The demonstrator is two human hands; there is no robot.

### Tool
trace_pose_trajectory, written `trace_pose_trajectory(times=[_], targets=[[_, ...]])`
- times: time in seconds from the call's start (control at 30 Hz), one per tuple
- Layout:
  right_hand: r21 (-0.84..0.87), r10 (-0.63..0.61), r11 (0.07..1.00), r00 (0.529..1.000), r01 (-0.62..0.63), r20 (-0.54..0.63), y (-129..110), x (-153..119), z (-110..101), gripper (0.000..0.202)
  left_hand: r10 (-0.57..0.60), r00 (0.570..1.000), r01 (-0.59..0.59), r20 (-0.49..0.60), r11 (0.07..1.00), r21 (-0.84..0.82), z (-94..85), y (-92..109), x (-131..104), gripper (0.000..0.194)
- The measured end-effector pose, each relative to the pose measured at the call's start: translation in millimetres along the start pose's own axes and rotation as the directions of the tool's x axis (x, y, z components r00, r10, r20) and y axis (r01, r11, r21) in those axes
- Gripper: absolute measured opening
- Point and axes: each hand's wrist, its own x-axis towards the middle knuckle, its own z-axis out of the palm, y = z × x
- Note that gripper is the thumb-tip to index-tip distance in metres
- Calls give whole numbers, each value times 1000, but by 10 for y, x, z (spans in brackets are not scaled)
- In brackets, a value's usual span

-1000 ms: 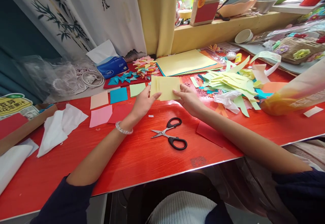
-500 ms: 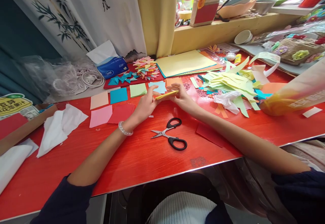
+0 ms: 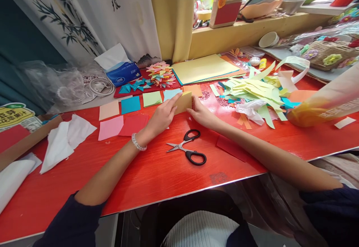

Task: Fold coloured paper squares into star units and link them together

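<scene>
Between my hands a small stack of yellow paper squares (image 3: 183, 103) stands tilted up, its broad face toward me. My left hand (image 3: 163, 115) grips its left edge, and my right hand (image 3: 202, 111) grips the right edge. Black-handled scissors (image 3: 182, 148) lie partly spread on the red table (image 3: 146, 172) below my hands. Left of the yellow stack are light green squares (image 3: 152, 98), light blue squares (image 3: 171, 94) partly behind my left fingers, blue squares (image 3: 130, 105), peach squares (image 3: 109, 111), pink squares (image 3: 110, 128) and red squares (image 3: 134, 124). Orange squares (image 3: 193, 89) lie just behind it.
Paper offcuts (image 3: 255, 92) heap at the right, beside a standing bag (image 3: 328, 101). Large yellow sheets (image 3: 204, 68), folded paper pieces (image 3: 161, 74) and a tissue pack (image 3: 122, 73) are at the back. Crumpled tissues (image 3: 67, 136) lie left; a dark red sheet (image 3: 231, 149) is under my right forearm.
The yellow stack has turned from nearly flat and edge-on to upright, showing its broad face. My left fingers have moved over its left side; my right hand has lowered slightly.
</scene>
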Motion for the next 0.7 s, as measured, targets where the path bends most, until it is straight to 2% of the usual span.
trace_pose_trajectory(times=[0.17,0.27,0.37,0.47,0.53,0.63,0.7], targets=[[-67,14,998,1000,-15,-10,-66,-22,1,33,-11,1000,11,-6,1000,19,-9,-8,-12,47],[-116,60,991,998,-60,-6,-79,-23,-17,31,-68,994,69,86,998,-9,-41,16,4,51],[-144,70,987,997,-73,-29,-48,-8,-56,18,-171,956,185,240,982,-34,-198,10,59,62],[-136,103,985,994,-109,-46,2,20,-100,9,-224,861,233,457,972,37,-550,-87,122,74],[-122,145,981,989,-149,-40,25,39,-122,8,-287,749,184,597,956,228,-842,-207,138,58],[-129,179,975,984,-179,-10,25,61,-142,9,-477,618,152,625,853,500,-1183,-413,105,58],[-135,193,972,981,-190,7,2,67,-153,10,-553,535,138,639,803,579,-1278,-523,61,56]])
